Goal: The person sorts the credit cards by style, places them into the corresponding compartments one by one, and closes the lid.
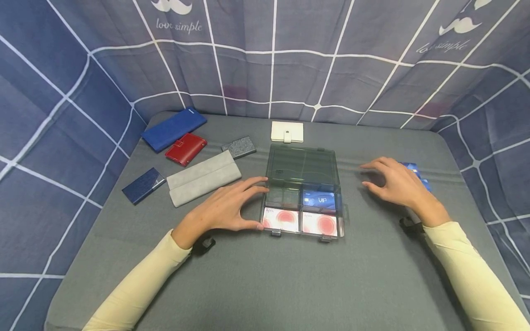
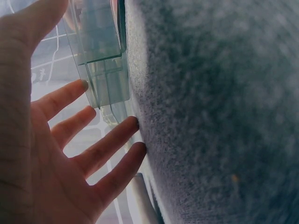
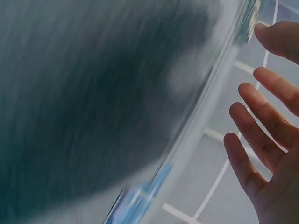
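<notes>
A smoky clear plastic case (image 1: pixel 303 168) lies with its lid folded back. Pink-and-white cards (image 1: pixel 280 219) fill its two front compartments, and a blue VIP card (image 1: pixel 319 200) sits in the back right one. My left hand (image 1: pixel 225 207) is spread along the case's left side, thumb at the front corner and fingertips right at the edge. In the left wrist view, its fingers (image 2: pixel 110 147) are straight beside the clear plastic. My right hand (image 1: pixel 399 186) hovers right of the case with relaxed fingers, holding nothing. Blue cards (image 1: pixel 411 168) lie beyond it, partly hidden by the hand.
On the left lie a long blue wallet (image 1: pixel 174 128), a red snap wallet (image 1: pixel 186 149), a light grey folding case (image 1: pixel 204 178), a dark blue card holder (image 1: pixel 143 185) and a grey felt-like holder (image 1: pixel 240 147). A cream wallet (image 1: pixel 287 132) lies behind the case, near the curtain (image 1: pixel 244 69).
</notes>
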A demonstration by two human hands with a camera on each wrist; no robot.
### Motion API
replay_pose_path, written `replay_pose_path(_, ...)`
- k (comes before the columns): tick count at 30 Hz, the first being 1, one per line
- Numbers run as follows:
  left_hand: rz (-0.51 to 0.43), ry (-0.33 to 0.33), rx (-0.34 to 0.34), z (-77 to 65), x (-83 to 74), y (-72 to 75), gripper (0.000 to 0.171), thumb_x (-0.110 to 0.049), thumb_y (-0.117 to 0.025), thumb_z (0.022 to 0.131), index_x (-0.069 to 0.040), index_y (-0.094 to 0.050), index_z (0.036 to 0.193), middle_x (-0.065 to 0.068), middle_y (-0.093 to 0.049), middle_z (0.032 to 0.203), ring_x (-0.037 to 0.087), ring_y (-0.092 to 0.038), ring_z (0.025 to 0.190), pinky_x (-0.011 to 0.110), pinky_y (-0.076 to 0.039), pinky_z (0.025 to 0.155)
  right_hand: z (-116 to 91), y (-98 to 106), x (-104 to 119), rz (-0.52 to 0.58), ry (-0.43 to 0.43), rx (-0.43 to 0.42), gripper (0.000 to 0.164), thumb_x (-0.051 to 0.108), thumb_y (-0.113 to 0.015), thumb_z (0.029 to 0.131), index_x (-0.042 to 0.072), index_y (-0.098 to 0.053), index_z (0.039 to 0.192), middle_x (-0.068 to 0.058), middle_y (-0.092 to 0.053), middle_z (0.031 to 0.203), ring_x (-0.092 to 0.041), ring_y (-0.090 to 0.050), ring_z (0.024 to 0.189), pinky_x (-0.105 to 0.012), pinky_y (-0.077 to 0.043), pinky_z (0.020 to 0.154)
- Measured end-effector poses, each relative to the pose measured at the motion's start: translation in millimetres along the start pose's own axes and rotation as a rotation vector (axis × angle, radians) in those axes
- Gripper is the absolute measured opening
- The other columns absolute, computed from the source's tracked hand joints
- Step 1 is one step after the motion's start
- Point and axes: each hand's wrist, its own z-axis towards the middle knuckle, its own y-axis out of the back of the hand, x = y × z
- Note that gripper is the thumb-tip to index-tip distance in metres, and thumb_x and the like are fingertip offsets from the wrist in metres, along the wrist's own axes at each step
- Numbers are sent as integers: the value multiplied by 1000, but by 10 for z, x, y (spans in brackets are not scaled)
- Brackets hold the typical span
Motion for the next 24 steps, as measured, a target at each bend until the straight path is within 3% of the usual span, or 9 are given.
replay_pose_path(5, 1, 3, 1, 2, -6, 7, 95, -77, -78, 82, -21, -56, 156, -6, -35, 172, 25, -56, 142, 48, -56, 98, -55, 95, -234, -2, -89, 36, 55, 23, -91, 85, 11, -72, 135, -19, -66, 132, -46, -60, 123, -68, -48, 92)
replay_pose_path(11, 5, 11, 12, -2, -6, 6, 95, -78, -77, 83, -23, -55, 156, -6, -34, 173, 25, -55, 144, 49, -54, 102, -103, 135, -518, -5, -125, 62, 61, 21, -92, 82, 9, -70, 137, -22, -64, 131, -49, -58, 123, -70, -45, 95)
replay_pose_path(17, 2, 10, 20, -4, -13, 11, 95, -79, -75, 84, -22, -55, 157, -4, -35, 173, 25, -53, 146, 50, -52, 106, -142, 160, -732, -8, -172, 98, 61, 23, -89, 84, 6, -69, 138, -27, -62, 134, -52, -56, 124, -72, -45, 95)
replay_pose_path(24, 2, 20, 25, -3, -20, 17, 94, -78, -76, 83, -23, -55, 157, -5, -35, 172, 25, -54, 144, 50, -54, 103, -133, 193, -927, -15, -221, 162, 62, 28, -87, 88, 2, -66, 140, -33, -58, 137, -56, -55, 125, -76, -44, 95)
